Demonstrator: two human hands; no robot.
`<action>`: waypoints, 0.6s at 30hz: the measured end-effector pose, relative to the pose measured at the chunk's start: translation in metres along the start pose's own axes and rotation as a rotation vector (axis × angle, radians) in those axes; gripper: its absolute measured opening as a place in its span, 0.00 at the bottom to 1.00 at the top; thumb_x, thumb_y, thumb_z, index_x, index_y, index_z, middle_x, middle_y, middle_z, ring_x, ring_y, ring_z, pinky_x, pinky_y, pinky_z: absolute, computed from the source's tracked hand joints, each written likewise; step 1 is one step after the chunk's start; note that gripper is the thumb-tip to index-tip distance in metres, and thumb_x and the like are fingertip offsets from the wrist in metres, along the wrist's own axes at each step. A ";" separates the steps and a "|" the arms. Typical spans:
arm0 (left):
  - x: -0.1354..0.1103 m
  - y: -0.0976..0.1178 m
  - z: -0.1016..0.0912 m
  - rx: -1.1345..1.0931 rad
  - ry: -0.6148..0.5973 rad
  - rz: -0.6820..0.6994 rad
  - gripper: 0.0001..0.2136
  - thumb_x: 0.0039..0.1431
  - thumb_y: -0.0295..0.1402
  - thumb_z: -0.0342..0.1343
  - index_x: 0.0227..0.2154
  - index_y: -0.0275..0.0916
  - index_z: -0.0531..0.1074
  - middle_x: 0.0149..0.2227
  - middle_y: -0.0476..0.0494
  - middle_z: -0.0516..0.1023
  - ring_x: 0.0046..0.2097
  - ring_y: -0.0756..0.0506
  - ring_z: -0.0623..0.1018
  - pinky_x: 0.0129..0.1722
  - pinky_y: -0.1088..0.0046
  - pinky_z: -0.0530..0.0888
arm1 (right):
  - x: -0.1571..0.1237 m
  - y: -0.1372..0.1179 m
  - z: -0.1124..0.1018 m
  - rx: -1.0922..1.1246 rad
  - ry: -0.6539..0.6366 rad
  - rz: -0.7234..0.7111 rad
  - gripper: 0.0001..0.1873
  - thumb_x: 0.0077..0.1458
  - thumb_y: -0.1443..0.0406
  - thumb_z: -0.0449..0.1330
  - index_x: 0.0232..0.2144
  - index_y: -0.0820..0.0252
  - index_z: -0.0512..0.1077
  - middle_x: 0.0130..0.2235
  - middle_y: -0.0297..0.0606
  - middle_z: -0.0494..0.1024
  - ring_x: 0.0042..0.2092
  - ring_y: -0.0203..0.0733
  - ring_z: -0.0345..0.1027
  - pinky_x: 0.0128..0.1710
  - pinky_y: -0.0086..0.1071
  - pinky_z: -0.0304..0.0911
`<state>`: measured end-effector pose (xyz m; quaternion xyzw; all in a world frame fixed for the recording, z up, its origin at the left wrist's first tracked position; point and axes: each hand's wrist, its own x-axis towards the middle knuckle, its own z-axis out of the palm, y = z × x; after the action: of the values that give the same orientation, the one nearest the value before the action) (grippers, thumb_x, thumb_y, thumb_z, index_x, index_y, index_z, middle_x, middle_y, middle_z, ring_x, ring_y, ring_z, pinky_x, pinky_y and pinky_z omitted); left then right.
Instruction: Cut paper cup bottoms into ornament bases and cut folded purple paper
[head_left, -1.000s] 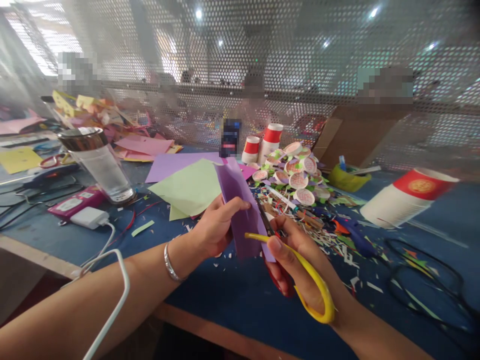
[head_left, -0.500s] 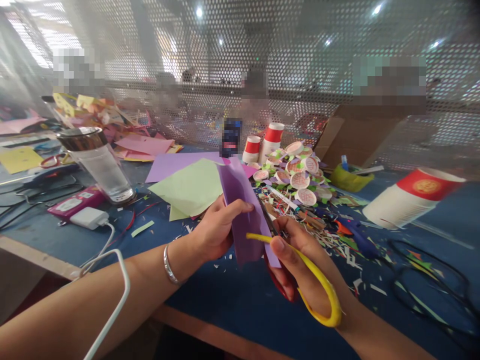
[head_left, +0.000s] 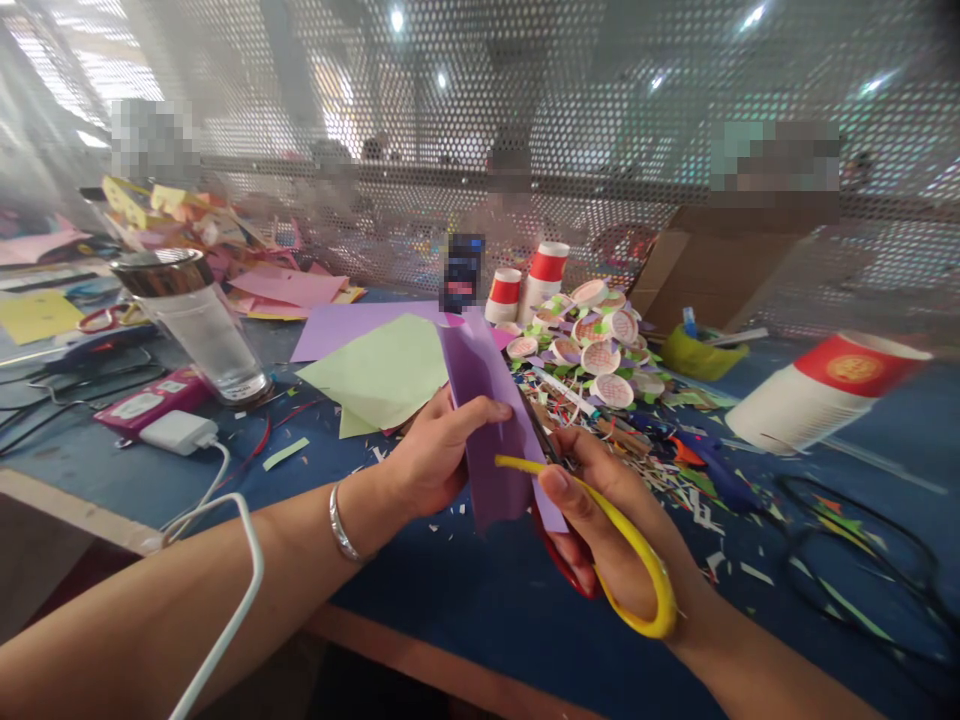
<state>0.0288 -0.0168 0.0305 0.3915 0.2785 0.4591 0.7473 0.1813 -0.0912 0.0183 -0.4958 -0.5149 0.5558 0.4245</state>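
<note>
A folded sheet of purple paper hangs above the blue table, with my left hand gripping its left side, thumb flat on the front. In my right hand is a pair of scissors with one yellow and one red handle loop. Their dark blades lie along the right edge of the purple paper, where a narrow strip bends away; the blade tips are hidden by the paper. Behind my left hand, a light green sheet rests on another purple sheet.
Cut paper-cup bottoms lie heaped beyond my right hand among paper scraps. Stacked paper cups, a glue gun and a black cable are at right. A water bottle and a purple power strip stand left.
The view shifts very slightly. The scissors' handles have moved up and a little left, while both hands keep their hold on the paper and scissors.
</note>
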 end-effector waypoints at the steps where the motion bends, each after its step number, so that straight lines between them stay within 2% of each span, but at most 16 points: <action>1: 0.000 0.000 -0.001 0.003 -0.002 -0.002 0.09 0.45 0.31 0.65 0.30 0.34 0.74 0.25 0.43 0.79 0.24 0.45 0.78 0.27 0.69 0.75 | 0.000 0.001 -0.001 -0.008 0.010 0.005 0.30 0.52 0.38 0.61 0.42 0.51 0.60 0.16 0.20 0.62 0.13 0.27 0.48 0.10 0.20 0.49; 12: -0.001 0.000 0.000 0.016 -0.036 -0.012 0.13 0.46 0.31 0.64 0.37 0.34 0.76 0.25 0.44 0.80 0.24 0.45 0.78 0.27 0.69 0.75 | -0.002 -0.002 0.001 -0.041 0.039 0.031 0.29 0.51 0.39 0.62 0.41 0.51 0.60 0.14 0.20 0.61 0.12 0.28 0.49 0.09 0.20 0.50; 18: -0.002 -0.003 0.000 0.027 -0.044 -0.016 0.10 0.46 0.31 0.65 0.33 0.33 0.76 0.26 0.42 0.81 0.25 0.45 0.79 0.29 0.68 0.76 | -0.001 -0.001 0.001 -0.028 0.061 0.016 0.30 0.50 0.38 0.63 0.41 0.51 0.60 0.14 0.21 0.62 0.11 0.29 0.49 0.08 0.21 0.50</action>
<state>0.0293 -0.0191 0.0281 0.4093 0.2712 0.4405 0.7516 0.1804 -0.0921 0.0197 -0.5224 -0.5056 0.5365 0.4286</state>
